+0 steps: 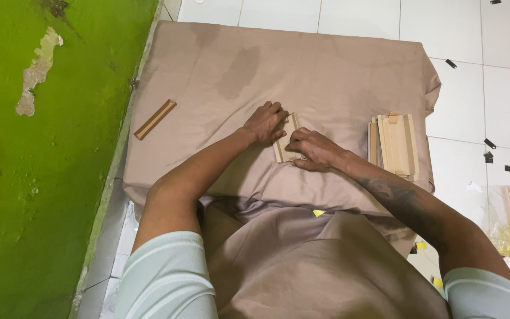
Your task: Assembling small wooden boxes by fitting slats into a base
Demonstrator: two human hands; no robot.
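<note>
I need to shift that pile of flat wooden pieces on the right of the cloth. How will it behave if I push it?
The stack of wooden strips looks stiff and probably light, being thin, flat slats. The slats sit unevenly, edges out of line, so a push would likely slide them apart. It lies on soft cloth near the edge, so it may drag and tilt rather than glide.

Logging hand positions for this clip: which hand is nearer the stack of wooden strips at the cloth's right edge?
Right. The right hand lies just left of the stack; the left hand is farther left.
</note>
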